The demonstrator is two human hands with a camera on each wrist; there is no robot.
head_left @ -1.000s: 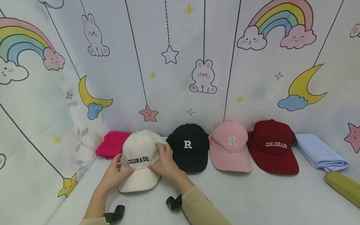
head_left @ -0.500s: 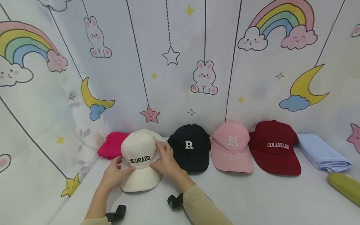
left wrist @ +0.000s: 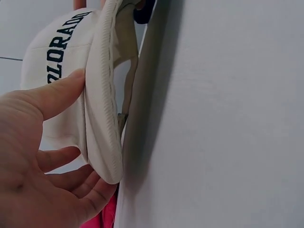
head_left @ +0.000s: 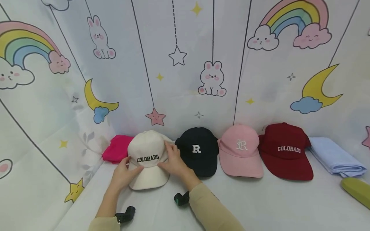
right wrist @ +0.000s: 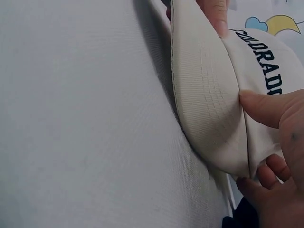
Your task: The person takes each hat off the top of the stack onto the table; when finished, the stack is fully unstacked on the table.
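Observation:
A cream baseball cap (head_left: pixel 148 146) lettered COLORADO is at the left end of a row of caps, brim toward me. My left hand (head_left: pixel 124 173) holds its left side, thumb on the seam above the brim. My right hand (head_left: pixel 178 164) grips the other side, thumb also at that seam, fingers along the crown. In the left wrist view, the brim (left wrist: pixel 102 128) stands off the table with its shadow beneath, and part of the cap's inside shows. The right wrist view shows the right thumb (right wrist: pixel 261 107) pressed where crown meets brim.
Right of the cream cap stand a black cap (head_left: pixel 197 160), a pink cap (head_left: pixel 240 163) and a dark red cap (head_left: pixel 284 163). Folded light-blue cloth (head_left: pixel 335 157) and a green object (head_left: pixel 356 192) lie farther right. Bright pink cloth (head_left: pixel 117 149) is behind at left.
The cream cap, with both hands on it, has shifted slightly right and away from me, its brim higher in view. The head view has also swung a little.

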